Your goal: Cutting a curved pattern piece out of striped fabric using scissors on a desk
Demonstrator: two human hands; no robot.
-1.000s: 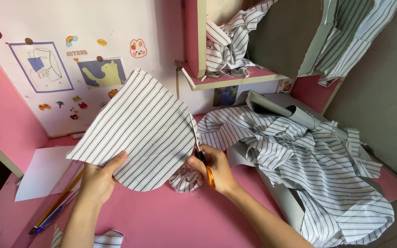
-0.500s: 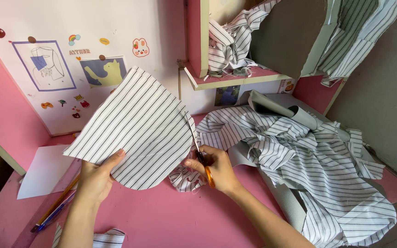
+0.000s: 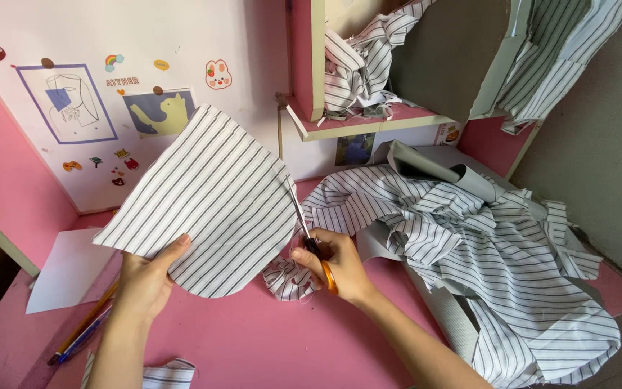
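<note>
Striped fabric piece (image 3: 214,198): thin woven cloth, white with dark pinstripes, one edge rounded, held flat above the pink table (image 3: 253,346); stripes and long axis run lower left to upper right. Left hand (image 3: 145,277) pinches its lower edge, thumb on top. Scissors (image 3: 309,241): slim metal blades pointing up along the cloth's right edge, orange handles, largely hidden inside the closed right hand (image 3: 332,266). Heap of matching striped cloth (image 3: 498,252) to the right, crumpled; its far end is cut off.

L hand (image 3: 145,281) w/ striped fabric piece (image 3: 210,202), R hand (image 3: 336,266) w/ orange-handled scissors (image 3: 309,234)
</note>
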